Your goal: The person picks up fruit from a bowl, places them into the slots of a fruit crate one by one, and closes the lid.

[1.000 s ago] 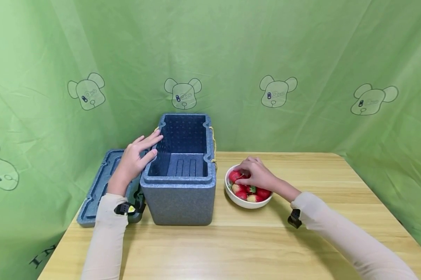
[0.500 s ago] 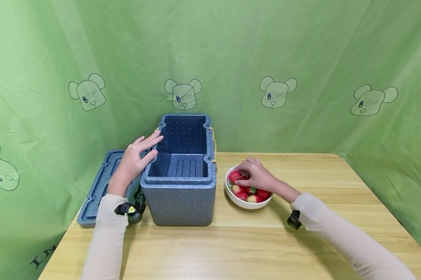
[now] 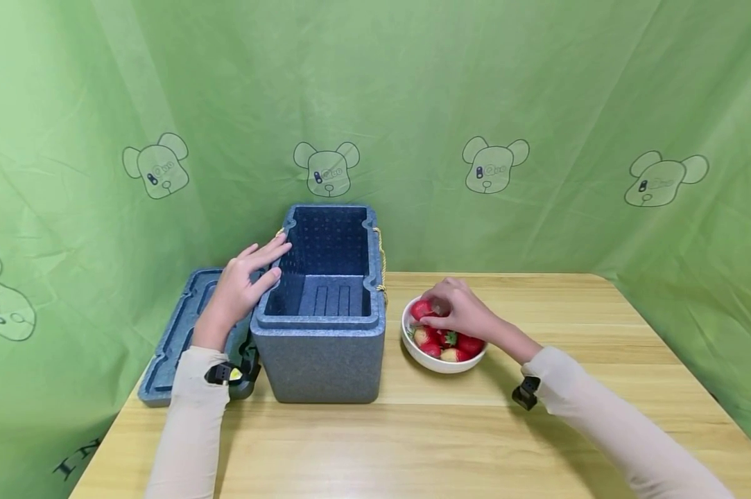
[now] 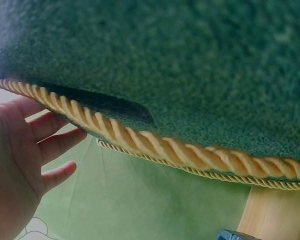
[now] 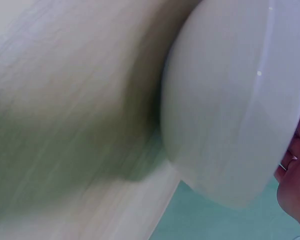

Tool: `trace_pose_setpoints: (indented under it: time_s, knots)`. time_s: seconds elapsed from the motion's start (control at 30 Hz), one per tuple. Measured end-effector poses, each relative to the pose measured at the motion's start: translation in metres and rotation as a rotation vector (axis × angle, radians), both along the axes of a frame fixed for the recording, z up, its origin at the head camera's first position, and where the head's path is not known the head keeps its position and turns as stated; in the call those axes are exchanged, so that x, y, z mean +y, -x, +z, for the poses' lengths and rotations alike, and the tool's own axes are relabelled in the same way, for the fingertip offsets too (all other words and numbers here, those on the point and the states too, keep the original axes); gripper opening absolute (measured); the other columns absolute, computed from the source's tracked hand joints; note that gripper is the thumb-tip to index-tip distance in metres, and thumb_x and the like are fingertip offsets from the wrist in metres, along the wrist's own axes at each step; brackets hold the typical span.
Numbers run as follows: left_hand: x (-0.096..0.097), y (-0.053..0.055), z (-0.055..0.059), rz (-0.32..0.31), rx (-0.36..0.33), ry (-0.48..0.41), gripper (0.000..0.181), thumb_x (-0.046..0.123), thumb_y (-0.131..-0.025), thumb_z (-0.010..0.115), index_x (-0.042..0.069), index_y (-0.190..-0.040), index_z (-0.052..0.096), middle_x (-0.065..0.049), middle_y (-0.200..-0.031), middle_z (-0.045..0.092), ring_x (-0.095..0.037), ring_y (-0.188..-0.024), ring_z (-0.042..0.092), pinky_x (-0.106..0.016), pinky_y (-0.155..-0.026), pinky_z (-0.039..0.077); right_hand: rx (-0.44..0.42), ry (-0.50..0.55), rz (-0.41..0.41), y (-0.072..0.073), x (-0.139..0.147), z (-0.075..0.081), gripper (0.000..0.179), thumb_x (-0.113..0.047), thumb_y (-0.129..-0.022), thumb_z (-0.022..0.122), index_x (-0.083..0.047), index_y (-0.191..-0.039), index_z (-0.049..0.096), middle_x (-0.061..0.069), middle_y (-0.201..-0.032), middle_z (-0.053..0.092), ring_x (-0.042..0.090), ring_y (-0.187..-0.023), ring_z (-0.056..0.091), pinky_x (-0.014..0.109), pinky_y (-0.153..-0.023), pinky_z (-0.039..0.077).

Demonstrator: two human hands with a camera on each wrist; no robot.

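Observation:
A blue-grey foam box stands uncovered on the table, with a bare ribbed floor inside. My left hand rests on its left rim, fingers spread and fairly straight. In the left wrist view the hand is beside the box wall, behind a twisted yellow rope. To the right of the box, a white bowl holds several red strawberries. My right hand reaches in from above and pinches a strawberry at the bowl's back left. The right wrist view shows mostly the bowl's outside.
The box's lid lies on the table to the left, partly under my left forearm. Another yellow rope hangs along the box's right side. A green cloth with bear prints surrounds the wooden table.
My right hand has risen very slightly at the bowl, and the strawberry between its fingers has shifted up a little with it. The left hand, box and lid have stayed put.

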State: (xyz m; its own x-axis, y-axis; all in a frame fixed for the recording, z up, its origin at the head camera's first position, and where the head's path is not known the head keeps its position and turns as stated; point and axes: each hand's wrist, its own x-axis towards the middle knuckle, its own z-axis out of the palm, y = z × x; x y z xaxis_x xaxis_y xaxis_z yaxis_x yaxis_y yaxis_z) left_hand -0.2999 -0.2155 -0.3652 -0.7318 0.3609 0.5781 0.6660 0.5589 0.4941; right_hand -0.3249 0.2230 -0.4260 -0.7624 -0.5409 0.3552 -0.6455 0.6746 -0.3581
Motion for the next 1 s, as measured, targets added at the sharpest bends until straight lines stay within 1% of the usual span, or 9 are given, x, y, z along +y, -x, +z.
trace_pose_setpoints:
  time_s: [0.2, 0.33, 0.43, 0.53, 0.63, 0.67, 0.87, 0.9, 1.0]
  knots:
    - [0.0, -0.001, 0.001, -0.002, 0.004, -0.003, 0.049, 0.013, -0.099, 0.056, 0.011, -0.148, 0.056, -0.009, -0.159, 0.046, -0.034, -0.146, 0.045, -0.056, -0.126, 0.02, -0.031, 0.065, -0.021, -0.001, 0.002, 0.009, 0.032, -0.021, -0.078, 0.089, -0.011, -0.105, 0.075, 0.001, -0.1, 0.072, 0.019, -0.098, 0.051, 0.041, -0.09, 0.038]
    - [0.0, 0.0, 0.001, -0.003, 0.008, -0.002, 0.048, 0.015, -0.099, 0.056, 0.011, -0.148, 0.056, -0.009, -0.159, 0.045, -0.034, -0.146, 0.046, -0.056, -0.126, 0.02, -0.009, 0.109, -0.01, 0.0, 0.002, 0.018, 0.032, -0.017, -0.076, 0.089, -0.01, -0.104, 0.075, 0.003, -0.101, 0.075, 0.018, -0.097, 0.052, 0.04, -0.091, 0.036]
    - [0.0, 0.0, 0.0, -0.006, 0.008, -0.003, 0.048, 0.018, -0.101, 0.055, 0.012, -0.148, 0.055, -0.009, -0.159, 0.045, -0.034, -0.146, 0.045, -0.056, -0.126, 0.02, 0.005, 0.135, -0.019, -0.001, 0.001, 0.027, 0.035, -0.014, -0.074, 0.09, -0.007, -0.105, 0.074, 0.006, -0.101, 0.075, 0.019, -0.097, 0.052, 0.041, -0.093, 0.035]
    - [0.0, 0.001, -0.001, -0.009, 0.01, -0.005, 0.048, 0.019, -0.101, 0.055, 0.012, -0.148, 0.055, -0.009, -0.159, 0.045, -0.034, -0.146, 0.045, -0.056, -0.126, 0.02, 0.005, 0.167, -0.035, -0.001, 0.0, 0.038, 0.038, -0.011, -0.072, 0.09, -0.005, -0.106, 0.074, 0.01, -0.103, 0.075, 0.023, -0.101, 0.054, 0.045, -0.098, 0.035]
    - [-0.001, 0.002, -0.002, -0.008, 0.011, -0.005, 0.048, 0.017, -0.101, 0.055, 0.011, -0.148, 0.055, -0.01, -0.159, 0.045, -0.035, -0.146, 0.045, -0.056, -0.126, 0.02, 0.021, 0.202, -0.046, -0.001, 0.0, 0.048, 0.04, -0.011, -0.071, 0.09, -0.005, -0.108, 0.074, 0.011, -0.105, 0.075, 0.025, -0.103, 0.055, 0.048, -0.1, 0.034]
    - [-0.001, 0.002, -0.002, -0.008, 0.011, -0.007, 0.048, 0.016, -0.1, 0.056, 0.011, -0.148, 0.055, -0.01, -0.159, 0.045, -0.035, -0.146, 0.045, -0.056, -0.126, 0.02, 0.031, 0.215, -0.046, -0.001, -0.001, 0.052, 0.041, -0.01, -0.071, 0.09, -0.005, -0.108, 0.074, 0.011, -0.105, 0.075, 0.025, -0.104, 0.056, 0.05, -0.103, 0.033]
    - [0.0, 0.001, -0.001, -0.009, 0.006, -0.012, 0.049, 0.014, -0.099, 0.056, 0.012, -0.148, 0.055, -0.01, -0.159, 0.046, -0.035, -0.145, 0.046, -0.056, -0.126, 0.02, 0.108, 0.275, -0.034, 0.001, -0.004, 0.075, 0.041, -0.009, -0.069, 0.09, -0.005, -0.107, 0.074, 0.012, -0.104, 0.075, 0.024, -0.104, 0.056, 0.051, -0.103, 0.033]
    - [0.0, 0.001, -0.001, -0.008, 0.005, -0.011, 0.049, 0.014, -0.099, 0.056, 0.012, -0.148, 0.055, -0.01, -0.159, 0.046, -0.035, -0.145, 0.046, -0.056, -0.126, 0.02, 0.114, 0.283, -0.035, 0.001, -0.004, 0.079, 0.041, -0.009, -0.069, 0.09, -0.005, -0.107, 0.074, 0.012, -0.104, 0.074, 0.024, -0.103, 0.055, 0.049, -0.1, 0.034]
    - [0.0, 0.001, -0.001, -0.005, 0.001, -0.008, 0.049, 0.015, -0.099, 0.056, 0.012, -0.148, 0.055, -0.01, -0.159, 0.046, -0.035, -0.146, 0.045, -0.056, -0.126, 0.02, 0.123, 0.306, -0.049, 0.001, -0.006, 0.088, 0.041, -0.01, -0.07, 0.09, -0.007, -0.108, 0.074, 0.011, -0.104, 0.073, 0.021, -0.103, 0.053, 0.048, -0.1, 0.033]
